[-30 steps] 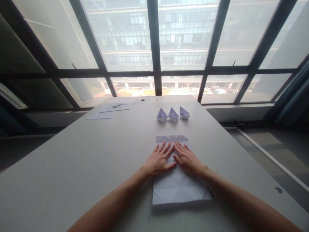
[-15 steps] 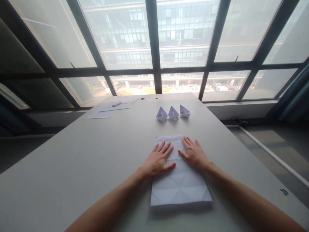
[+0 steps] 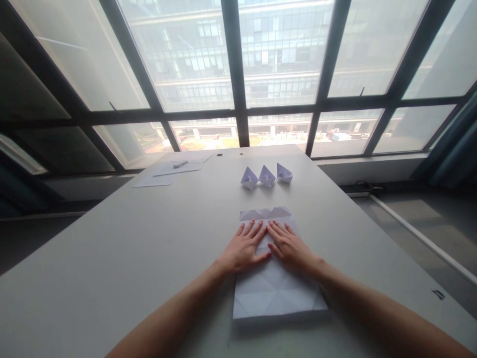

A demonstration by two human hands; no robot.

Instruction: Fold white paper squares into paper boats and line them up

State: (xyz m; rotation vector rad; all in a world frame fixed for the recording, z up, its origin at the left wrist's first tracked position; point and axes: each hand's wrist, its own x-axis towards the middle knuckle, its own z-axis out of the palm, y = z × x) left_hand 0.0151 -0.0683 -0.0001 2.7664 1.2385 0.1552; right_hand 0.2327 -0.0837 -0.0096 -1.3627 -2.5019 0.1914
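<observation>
A creased white sheet of paper [image 3: 278,293] lies on the table in front of me, its far edge strip raised slightly along a fold. My left hand [image 3: 246,248] rests flat on the sheet's left side, fingers outstretched toward the far end. Beside it, my right hand [image 3: 290,246] presses flat on the sheet too, its fingertips close to those of the left. Both hands cover part of the paper's middle. Beyond the sheet stand three folded paper boats: a left one [image 3: 249,179], a middle one [image 3: 267,177] and a right one [image 3: 284,174].
The white table [image 3: 149,248] reaches to the windows. At its far left lie several flat paper sheets [image 3: 152,180] with a small white object [image 3: 180,164] on top, perhaps a pen. A dark blue curtain [image 3: 443,149] hangs at the right.
My right hand has slid left across the paper toward my left hand, which has stayed in place. The paper's far edge strip now stands up more from the sheet.
</observation>
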